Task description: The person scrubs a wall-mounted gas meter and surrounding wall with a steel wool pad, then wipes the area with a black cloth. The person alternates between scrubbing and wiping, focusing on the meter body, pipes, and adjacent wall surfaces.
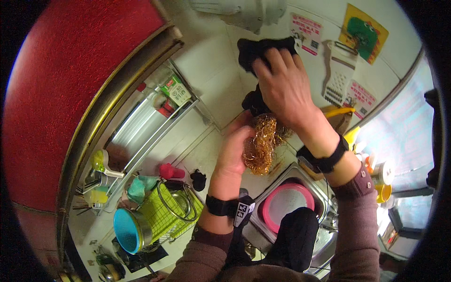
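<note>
My left hand (234,144) grips a bundle of shiny golden metallic strands (261,149), which hangs below its thumb. My right hand (287,84), higher up and to the right, has its fingers pressed into a black cloth (248,53). More black fabric (254,100) shows between the two hands, just above the golden bundle; whether it is one piece with the cloth is hidden by my right hand. Both hands are raised in front of a pale tiled wall (204,67). Black straps circle both wrists.
Below lies a steel sink (259,208) with a pink-rimmed basin (269,211), partly behind my dark-trousered knee. At left stand a lime-green dish rack (158,215), a blue bowl (125,231) and a wall shelf (155,144). A red cabinet door (81,67) juts in; a grater (340,72) hangs right.
</note>
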